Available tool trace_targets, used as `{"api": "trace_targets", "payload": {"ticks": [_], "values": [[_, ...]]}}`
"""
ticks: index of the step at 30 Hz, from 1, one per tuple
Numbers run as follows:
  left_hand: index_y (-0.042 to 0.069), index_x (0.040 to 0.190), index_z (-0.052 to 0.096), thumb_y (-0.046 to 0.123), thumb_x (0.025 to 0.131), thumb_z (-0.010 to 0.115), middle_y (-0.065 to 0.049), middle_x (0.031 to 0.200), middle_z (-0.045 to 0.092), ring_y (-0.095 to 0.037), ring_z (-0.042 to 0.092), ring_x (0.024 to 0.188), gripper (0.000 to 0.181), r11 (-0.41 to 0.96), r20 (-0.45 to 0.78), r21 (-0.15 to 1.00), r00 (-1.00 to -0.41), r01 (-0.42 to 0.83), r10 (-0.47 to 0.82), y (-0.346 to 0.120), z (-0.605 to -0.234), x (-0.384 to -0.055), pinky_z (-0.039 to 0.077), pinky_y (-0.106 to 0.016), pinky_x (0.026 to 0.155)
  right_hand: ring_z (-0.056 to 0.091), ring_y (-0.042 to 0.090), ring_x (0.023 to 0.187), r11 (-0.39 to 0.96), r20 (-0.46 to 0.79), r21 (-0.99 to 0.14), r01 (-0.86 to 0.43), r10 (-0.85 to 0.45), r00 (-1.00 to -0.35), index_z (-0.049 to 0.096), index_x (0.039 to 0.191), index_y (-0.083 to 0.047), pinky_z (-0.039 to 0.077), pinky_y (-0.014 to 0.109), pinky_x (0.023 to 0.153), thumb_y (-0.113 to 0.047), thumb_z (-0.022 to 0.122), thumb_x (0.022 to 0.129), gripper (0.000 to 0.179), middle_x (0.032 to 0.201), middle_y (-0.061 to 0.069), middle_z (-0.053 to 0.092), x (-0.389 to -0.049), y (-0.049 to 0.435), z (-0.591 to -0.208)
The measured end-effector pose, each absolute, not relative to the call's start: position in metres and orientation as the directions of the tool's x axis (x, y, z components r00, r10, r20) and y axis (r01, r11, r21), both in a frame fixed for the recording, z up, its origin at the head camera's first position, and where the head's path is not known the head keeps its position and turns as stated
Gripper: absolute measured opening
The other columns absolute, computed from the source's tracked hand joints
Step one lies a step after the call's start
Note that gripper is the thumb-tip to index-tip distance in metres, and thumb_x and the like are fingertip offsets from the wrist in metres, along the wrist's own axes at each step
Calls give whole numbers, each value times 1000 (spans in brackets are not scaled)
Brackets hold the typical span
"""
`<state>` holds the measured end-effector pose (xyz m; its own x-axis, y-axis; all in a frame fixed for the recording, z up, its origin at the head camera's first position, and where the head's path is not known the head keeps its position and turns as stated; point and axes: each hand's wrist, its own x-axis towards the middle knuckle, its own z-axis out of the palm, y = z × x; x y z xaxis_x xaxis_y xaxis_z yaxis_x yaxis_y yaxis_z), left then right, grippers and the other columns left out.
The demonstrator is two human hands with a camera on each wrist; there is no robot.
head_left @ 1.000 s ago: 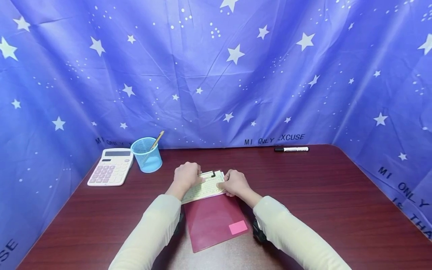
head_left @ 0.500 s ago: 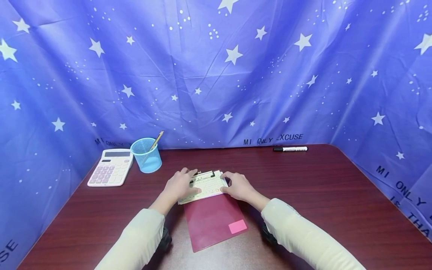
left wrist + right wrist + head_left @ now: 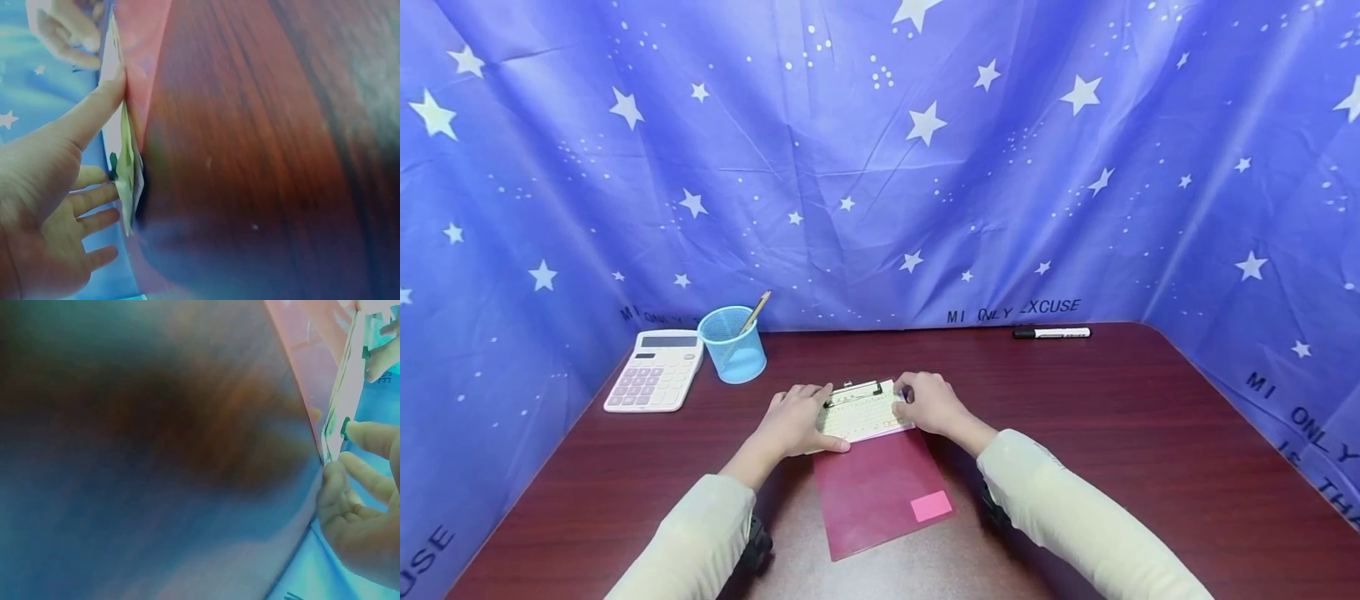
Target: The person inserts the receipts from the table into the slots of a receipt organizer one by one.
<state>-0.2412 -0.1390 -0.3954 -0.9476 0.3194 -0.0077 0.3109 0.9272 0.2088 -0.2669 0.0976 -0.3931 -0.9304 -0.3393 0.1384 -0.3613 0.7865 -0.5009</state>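
A dark red clipboard [image 3: 880, 492] lies on the table, its clip end away from me. Under its metal clip [image 3: 856, 393] sits a stack of pale yellow printed slips [image 3: 868, 417], set crosswise. My left hand [image 3: 793, 423] rests at the stack's left side. Its thumb lies along the near edge and its fingers are spread toward the clip. At the right edge, my right hand [image 3: 934, 404] touches the slips with thumb and loosely bent fingers. In the left wrist view the stack [image 3: 128, 169] appears edge-on, its layers slightly fanned.
A pink sticky note [image 3: 932, 506] is on the clipboard's lower right corner. A white calculator [image 3: 655, 371] and a blue mesh pen cup [image 3: 733, 346] holding a pencil [image 3: 756, 312] stand at back left. A marker [image 3: 1052, 332] lies near the back edge, before a starry blue curtain [image 3: 880, 167].
Both hands have let go around the clip. The left hand has slid left and spread its fingers, its thumb now on the slips' near edge. The right hand has moved slightly right.
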Motion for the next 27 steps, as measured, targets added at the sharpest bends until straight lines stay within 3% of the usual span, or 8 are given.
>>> {"api": "trace_targets", "payload": {"ticks": [5, 11, 16, 23, 27], "values": [[-1, 148, 48, 56, 75, 85, -19, 147, 52, -36, 43, 139, 100, 932, -56, 205, -947, 299, 316, -136, -391, -240, 32, -58, 108, 59, 20, 80, 773, 199, -456, -440, -394, -897, 72, 112, -4, 51, 40, 74, -14, 78, 86, 29, 88, 6, 62, -278, 88, -395], [5, 150, 48, 50, 74, 88, -13, 151, 50, -32, 35, 146, 97, 911, -94, 236, -925, 339, 369, -138, -388, -243, 27, -60, 112, 63, 27, 99, 781, 141, -414, -467, -452, -881, 74, 119, -9, 51, 44, 87, -22, 83, 86, 37, 103, 7, 66, -285, 81, -397], [6, 151, 47, 47, 75, 89, -12, 152, 49, -33, 33, 147, 97, 894, -113, 265, -909, 361, 401, -134, -388, -244, 25, -61, 113, 61, 24, 95, 780, 147, -377, -499, -482, -864, 78, 114, -12, 51, 43, 86, -25, 83, 86, 31, 103, 4, 68, -286, 88, -398], [-5, 152, 38, 51, 73, 88, -20, 155, 43, -37, 33, 147, 109, 908, -119, 279, -927, 313, 356, -128, -387, -240, 26, -56, 116, 61, 25, 97, 772, 172, -303, -558, -532, -829, 78, 113, -12, 52, 45, 86, -28, 80, 89, 29, 103, 4, 68, -282, 100, -396], [-11, 144, 44, 61, 66, 89, -25, 143, 52, -39, 46, 134, 116, 958, -74, 194, -971, 211, 229, -127, -389, -231, 36, -55, 108, 61, 26, 102, 778, 149, -252, -575, -556, -818, 76, 115, -11, 52, 45, 88, -30, 77, 92, 30, 109, 6, 68, -282, 102, -397]]}}
